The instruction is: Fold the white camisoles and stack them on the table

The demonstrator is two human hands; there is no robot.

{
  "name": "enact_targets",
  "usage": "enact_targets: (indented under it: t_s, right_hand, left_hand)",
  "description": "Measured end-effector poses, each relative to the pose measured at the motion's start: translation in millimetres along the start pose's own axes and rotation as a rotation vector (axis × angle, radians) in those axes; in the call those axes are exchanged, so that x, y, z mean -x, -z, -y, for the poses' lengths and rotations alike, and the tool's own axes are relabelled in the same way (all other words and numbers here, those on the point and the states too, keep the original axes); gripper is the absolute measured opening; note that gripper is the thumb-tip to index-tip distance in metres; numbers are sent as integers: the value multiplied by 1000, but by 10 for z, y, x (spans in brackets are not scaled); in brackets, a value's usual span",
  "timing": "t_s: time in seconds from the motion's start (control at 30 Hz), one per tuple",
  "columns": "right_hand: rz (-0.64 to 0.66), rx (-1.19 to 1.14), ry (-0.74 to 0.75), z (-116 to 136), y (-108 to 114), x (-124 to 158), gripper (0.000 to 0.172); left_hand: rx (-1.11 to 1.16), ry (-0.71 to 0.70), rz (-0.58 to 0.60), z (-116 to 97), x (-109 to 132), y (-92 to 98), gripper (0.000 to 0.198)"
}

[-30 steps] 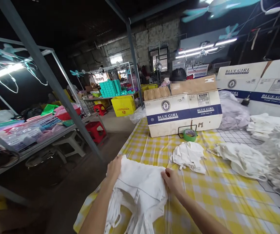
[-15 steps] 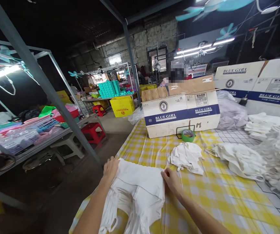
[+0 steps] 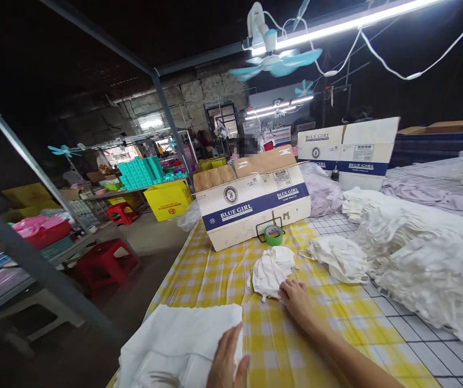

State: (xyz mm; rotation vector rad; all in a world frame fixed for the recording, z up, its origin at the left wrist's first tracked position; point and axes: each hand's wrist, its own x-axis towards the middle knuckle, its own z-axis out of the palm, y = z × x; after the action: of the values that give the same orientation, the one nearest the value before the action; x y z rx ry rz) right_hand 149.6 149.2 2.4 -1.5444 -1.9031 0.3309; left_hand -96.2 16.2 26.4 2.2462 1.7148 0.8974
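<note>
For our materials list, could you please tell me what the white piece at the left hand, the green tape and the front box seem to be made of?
White piece: matte, soft fabric, judging by its limp folds and wavy edge; the fibre is unclear. Tape: probably plastic film, smooth and evenly green around its roll. Box: likely cardboard, printed outside, with bare brown flaps.

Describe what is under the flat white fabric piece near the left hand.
A yellow checked cloth shows beside the flat white fabric piece and seems to run beneath it. The left hand hides part of its right edge. Anything else underneath is covered.
</note>
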Motion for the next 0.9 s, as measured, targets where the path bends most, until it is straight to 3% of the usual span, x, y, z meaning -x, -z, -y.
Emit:
enact_targets:
  t_s: [0.1,0.2,0.27,0.33,0.43,0.5,0.57,0.63,0.77,0.83,0.9]
  right_hand:
    - [147,-327,10,31,210,282,15]
    - [477,-729,-54,186,548,601,19]
    - [725,-964,-110,306,825,753,23]
    - [815,-1131,-155,387,1093,809,25]
    - [617,-1342,-239,377,1385,735,33]
    - [423,-1454,-298,316,1483,674,37]
    - [324,-1472,-346,274,1523,680,38]
    - [376,-1406,-359,289,1527,776,37]
    - [586,-1295,-259,421,1438,1081,40]
    - [557,-1256,-240,451,1342,1175,37]
    - [431,-1190,-274,421,1243,1199,24]
  left_hand:
    - [242,38,69,-365,43,-402,58]
    - [299,95,90,-764,-13,-621,75]
    - [390,145,167,-1000,-72,-648,65]
    - [589,207,326,-1174,-128,-599,39]
    - [979,357,482,-1313,-190,-446,26]
    - [1212,526,442,-1350,-214,-338,33]
    - [1367,671,369,-1371,-218,-257,36]
    - [1449,742,327,-1390,-202,-212,37]
    - [1529,799,367,-1432,-141,-208,46]
    - [1539,799,353,-1435,-117,-220,46]
    - [1525,795,313,-1410,-107,-218,42]
